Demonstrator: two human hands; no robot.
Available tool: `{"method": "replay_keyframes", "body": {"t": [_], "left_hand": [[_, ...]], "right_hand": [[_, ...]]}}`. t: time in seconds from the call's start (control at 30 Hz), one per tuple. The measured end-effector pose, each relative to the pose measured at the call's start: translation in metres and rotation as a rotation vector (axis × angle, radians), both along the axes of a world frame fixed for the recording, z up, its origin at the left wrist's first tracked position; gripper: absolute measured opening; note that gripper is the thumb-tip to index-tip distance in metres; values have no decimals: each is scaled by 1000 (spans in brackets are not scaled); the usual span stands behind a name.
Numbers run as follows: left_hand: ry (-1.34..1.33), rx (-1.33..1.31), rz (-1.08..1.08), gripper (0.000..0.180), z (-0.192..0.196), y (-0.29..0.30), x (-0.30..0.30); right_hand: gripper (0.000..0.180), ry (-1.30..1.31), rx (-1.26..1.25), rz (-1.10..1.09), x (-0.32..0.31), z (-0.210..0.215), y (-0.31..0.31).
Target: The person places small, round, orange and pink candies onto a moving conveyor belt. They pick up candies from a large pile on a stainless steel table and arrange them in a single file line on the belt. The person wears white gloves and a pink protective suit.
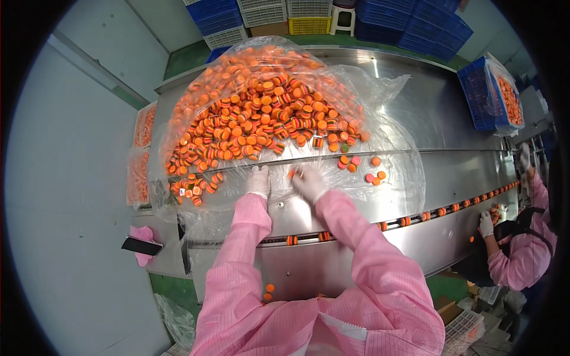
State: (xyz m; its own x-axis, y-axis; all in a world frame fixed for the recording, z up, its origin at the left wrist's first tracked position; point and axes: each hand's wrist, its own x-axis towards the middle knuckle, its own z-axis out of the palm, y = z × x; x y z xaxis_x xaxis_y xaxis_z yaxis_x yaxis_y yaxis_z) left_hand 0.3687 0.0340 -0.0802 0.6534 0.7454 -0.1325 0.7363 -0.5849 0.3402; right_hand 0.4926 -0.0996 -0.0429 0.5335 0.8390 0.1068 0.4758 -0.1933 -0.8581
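A large heap of round candies, orange with dark red and green striped sides, lies on and partly under a clear plastic sheet on the steel table. My left hand, in a white glove, rests at the heap's near edge with its fingers stretched forward. To its right, my gloved right hand is smeared by motion. An orange candy shows at its fingertips; whether the fingers grip it cannot be made out. Nearer me, a conveyor channel carries single candies on edge in a row toward the right.
Loose candies lie right of my hands. A blue crate of candies stands far right, where a gloved co-worker sits by the channel. At left are candy-filled trays and a dark phone on pink cloth. Stacked crates line the back.
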Motion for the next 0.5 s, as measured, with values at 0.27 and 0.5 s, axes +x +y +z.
{"method": "replay_keyframes", "body": {"t": [0.27, 0.5], "left_hand": [[-209, -277, -389, 17, 0, 2, -44], [38, -655, -355, 27, 19, -83, -137]], "right_hand": [[10, -108, -152, 346, -132, -56, -95], [15, -126, -50, -110, -42, -38, -104]]}}
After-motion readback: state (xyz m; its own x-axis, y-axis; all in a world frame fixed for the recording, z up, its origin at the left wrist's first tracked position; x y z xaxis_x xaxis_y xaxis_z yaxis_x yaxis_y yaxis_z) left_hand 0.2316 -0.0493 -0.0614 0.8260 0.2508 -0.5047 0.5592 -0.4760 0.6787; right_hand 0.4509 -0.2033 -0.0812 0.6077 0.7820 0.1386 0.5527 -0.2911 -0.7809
